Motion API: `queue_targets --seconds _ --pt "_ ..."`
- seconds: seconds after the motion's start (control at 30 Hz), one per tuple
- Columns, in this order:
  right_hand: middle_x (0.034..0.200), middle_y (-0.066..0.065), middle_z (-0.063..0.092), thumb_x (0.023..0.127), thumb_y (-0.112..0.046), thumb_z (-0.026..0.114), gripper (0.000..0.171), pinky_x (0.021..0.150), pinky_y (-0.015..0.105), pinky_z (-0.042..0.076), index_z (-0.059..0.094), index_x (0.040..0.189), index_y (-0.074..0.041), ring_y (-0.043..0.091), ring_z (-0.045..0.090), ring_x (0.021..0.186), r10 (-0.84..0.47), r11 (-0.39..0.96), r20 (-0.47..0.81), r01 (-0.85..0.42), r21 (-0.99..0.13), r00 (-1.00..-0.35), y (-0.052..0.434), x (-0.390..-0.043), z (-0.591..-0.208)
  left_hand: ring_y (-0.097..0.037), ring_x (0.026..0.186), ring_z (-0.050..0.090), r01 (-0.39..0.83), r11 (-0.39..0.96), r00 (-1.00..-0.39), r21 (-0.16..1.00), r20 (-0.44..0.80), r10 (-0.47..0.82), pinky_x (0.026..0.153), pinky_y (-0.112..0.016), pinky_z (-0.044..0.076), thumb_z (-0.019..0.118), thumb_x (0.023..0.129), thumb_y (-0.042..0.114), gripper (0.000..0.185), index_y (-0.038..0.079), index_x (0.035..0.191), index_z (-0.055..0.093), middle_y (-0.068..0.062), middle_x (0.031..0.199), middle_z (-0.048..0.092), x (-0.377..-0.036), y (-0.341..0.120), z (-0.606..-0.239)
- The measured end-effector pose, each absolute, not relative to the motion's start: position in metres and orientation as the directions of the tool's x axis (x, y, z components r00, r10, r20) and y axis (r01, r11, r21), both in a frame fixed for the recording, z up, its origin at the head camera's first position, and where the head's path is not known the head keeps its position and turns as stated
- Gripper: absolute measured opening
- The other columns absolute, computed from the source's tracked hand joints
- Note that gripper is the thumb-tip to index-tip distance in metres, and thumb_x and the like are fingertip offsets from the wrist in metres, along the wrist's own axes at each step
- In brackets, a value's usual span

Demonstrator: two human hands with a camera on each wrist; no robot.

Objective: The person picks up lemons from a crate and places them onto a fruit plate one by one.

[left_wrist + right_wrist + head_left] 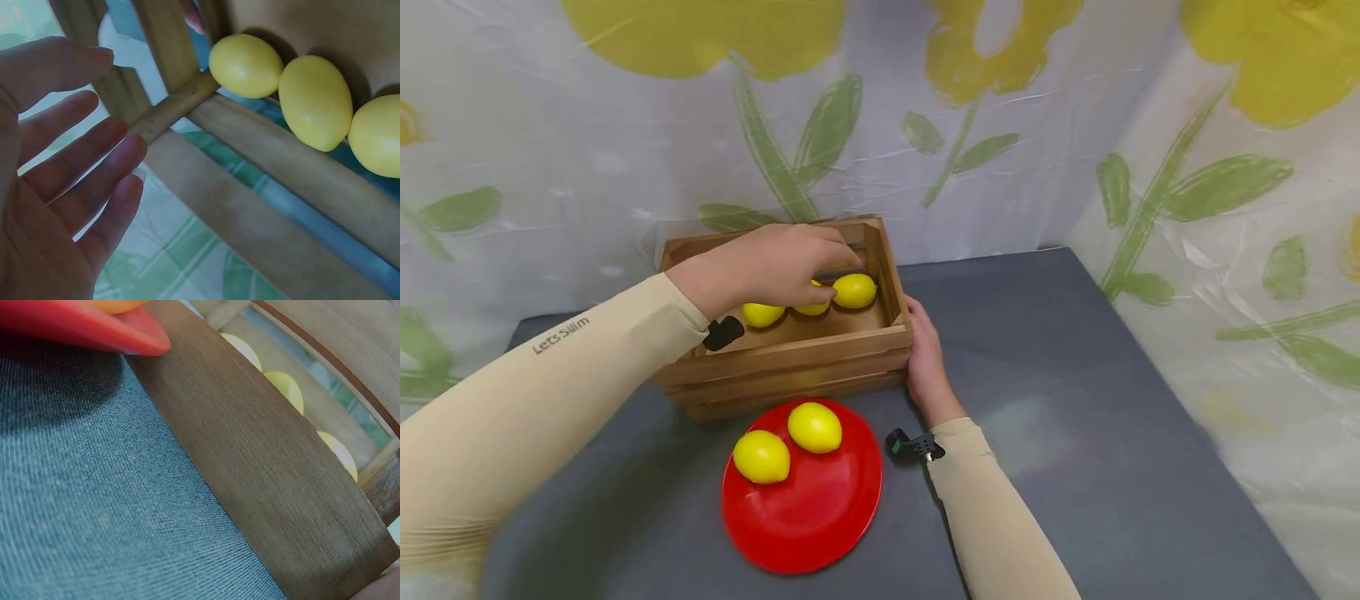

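My left hand point(778, 262) is over the wooden crate point(797, 367), above three yellow lemons point(854, 291) lying in a row inside. In the left wrist view the left hand point(69, 181) has its fingers spread and relaxed, with nothing between them, apart from the lemons point(315, 103). At the crate's right end, my right hand point(928, 362) rests against the outer wall; part of its fingers is hidden. A red plate point(812, 525) lies in front of the crate, bearing two lemons point(762, 457) on its far half.
A dark grey table point(1045, 400) carries the crate and plate. Behind and to the right hangs a pale sheet point(1037, 175) painted with yellow flowers and green leaves. The plate's rim point(150, 344) is close to the crate's front wall point(237, 437).
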State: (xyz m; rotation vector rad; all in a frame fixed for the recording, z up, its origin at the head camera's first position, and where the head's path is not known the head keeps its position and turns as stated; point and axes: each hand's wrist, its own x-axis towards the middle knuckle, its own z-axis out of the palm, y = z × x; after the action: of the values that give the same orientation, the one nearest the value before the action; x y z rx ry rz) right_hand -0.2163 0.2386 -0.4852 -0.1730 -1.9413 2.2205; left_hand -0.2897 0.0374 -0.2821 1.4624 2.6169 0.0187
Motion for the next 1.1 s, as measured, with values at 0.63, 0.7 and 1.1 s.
queue_targets --seconds 0.63,0.7,1.1 --pt "0.160 0.004 0.054 0.112 -0.036 0.041 0.049 0.123 0.052 0.042 0.057 0.156 -0.021 0.027 0.051 0.147 0.200 -0.115 0.045 -0.069 -0.991 -0.979 0.240 -0.215 -0.486 -0.029 0.118 0.069 0.862 0.507 -0.502 -0.022 -0.184 0.845 0.105 -0.052 0.057 0.083 0.094 0.031 0.050 0.013 0.139 0.073 -0.010 0.131 0.072 -0.340 0.076 -0.335" --pt "0.161 0.004 0.054 0.112 -0.036 0.042 0.049 0.123 0.053 0.041 0.057 0.155 -0.020 0.028 0.050 0.148 0.203 -0.121 0.047 -0.072 -0.990 -0.978 0.240 -0.214 -0.486 -0.028 0.117 0.069 0.868 0.492 -0.494 -0.059 -0.176 0.851 0.102 -0.051 0.058 0.084 0.093 0.033 0.049 0.013 0.137 0.074 -0.010 0.130 0.072 -0.342 0.078 -0.342" --pt "0.157 0.002 0.057 0.111 -0.035 0.043 0.045 0.118 0.047 0.044 0.061 0.151 -0.027 0.027 0.054 0.142 0.213 -0.121 0.037 -0.064 -0.991 -0.976 0.241 -0.215 -0.486 -0.030 0.112 0.073 0.846 0.514 -0.533 -0.140 -0.191 0.825 0.098 -0.055 0.061 0.088 0.090 0.041 0.053 0.011 0.132 0.073 -0.010 0.128 0.074 -0.347 0.083 -0.361"
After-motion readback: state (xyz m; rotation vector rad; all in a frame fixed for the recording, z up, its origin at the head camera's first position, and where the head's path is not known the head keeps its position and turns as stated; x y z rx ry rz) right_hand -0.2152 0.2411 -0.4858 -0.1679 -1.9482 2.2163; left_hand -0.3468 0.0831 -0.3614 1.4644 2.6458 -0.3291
